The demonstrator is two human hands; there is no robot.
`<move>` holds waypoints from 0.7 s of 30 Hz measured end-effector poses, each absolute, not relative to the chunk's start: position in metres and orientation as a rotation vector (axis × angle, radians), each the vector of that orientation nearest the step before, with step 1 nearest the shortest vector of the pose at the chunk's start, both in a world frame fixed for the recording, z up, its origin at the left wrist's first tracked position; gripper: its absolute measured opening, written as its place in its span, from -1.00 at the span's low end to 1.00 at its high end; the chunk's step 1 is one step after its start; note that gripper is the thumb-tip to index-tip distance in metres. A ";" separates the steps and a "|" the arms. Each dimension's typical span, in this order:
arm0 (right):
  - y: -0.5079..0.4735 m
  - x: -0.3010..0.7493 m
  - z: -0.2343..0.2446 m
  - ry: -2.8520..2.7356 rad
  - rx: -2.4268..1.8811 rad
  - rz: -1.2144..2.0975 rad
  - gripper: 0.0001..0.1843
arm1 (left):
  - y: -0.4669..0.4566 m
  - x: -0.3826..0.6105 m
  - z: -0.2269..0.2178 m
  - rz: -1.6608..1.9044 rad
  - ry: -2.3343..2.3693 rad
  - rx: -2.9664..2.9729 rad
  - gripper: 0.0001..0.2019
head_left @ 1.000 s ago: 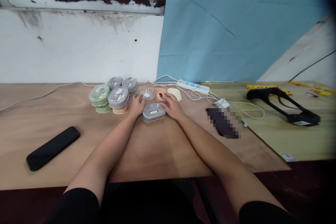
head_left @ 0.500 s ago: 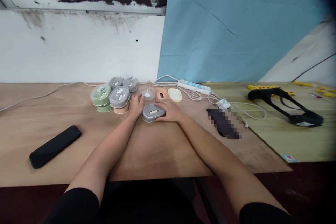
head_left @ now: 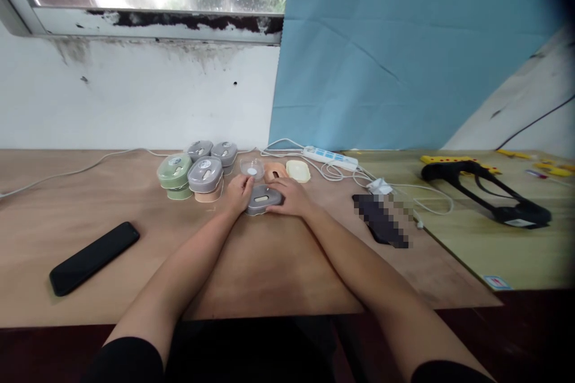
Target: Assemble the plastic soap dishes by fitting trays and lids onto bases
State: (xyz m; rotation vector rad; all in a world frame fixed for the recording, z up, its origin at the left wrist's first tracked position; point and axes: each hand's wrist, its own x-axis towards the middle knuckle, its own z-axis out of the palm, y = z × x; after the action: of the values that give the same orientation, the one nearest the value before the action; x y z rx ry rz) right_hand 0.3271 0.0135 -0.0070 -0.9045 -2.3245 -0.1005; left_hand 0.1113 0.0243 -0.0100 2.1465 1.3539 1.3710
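A grey oval lid (head_left: 264,197) with a pale slot sits on the wooden table (head_left: 278,257) between my two hands. My left hand (head_left: 237,194) grips its left edge with curled fingers. My right hand (head_left: 290,198) closes on its right edge. Just behind the lid lie a clear insert (head_left: 251,169), a peach base (head_left: 274,172) and a cream base (head_left: 299,171). To the left stand stacked boxes: a green one (head_left: 174,171), a grey-lidded one (head_left: 205,175) and two grey ones (head_left: 211,150) at the back.
A black phone (head_left: 93,258) lies at the front left. A second, pixelated phone (head_left: 381,218) lies right of my hands, beside a white charger (head_left: 380,187) and a power strip (head_left: 330,157) with cables. A black frame (head_left: 487,191) rests on the right-hand board.
My right hand slid from the bases behind onto the grey lid's right edge. Both hands now grip the lid. The view tilted up slightly.
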 end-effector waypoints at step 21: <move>0.021 0.328 -0.016 -2.427 -1.043 -0.158 -0.09 | 0.029 0.111 -0.019 1.284 1.238 2.135 -0.59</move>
State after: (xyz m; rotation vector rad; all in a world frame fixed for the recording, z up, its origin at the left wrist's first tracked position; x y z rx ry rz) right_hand 0.3280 0.0215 -0.0156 -1.0427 -2.4273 -0.1580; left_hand 0.1107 0.0294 -0.0187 2.1347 1.2381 1.2842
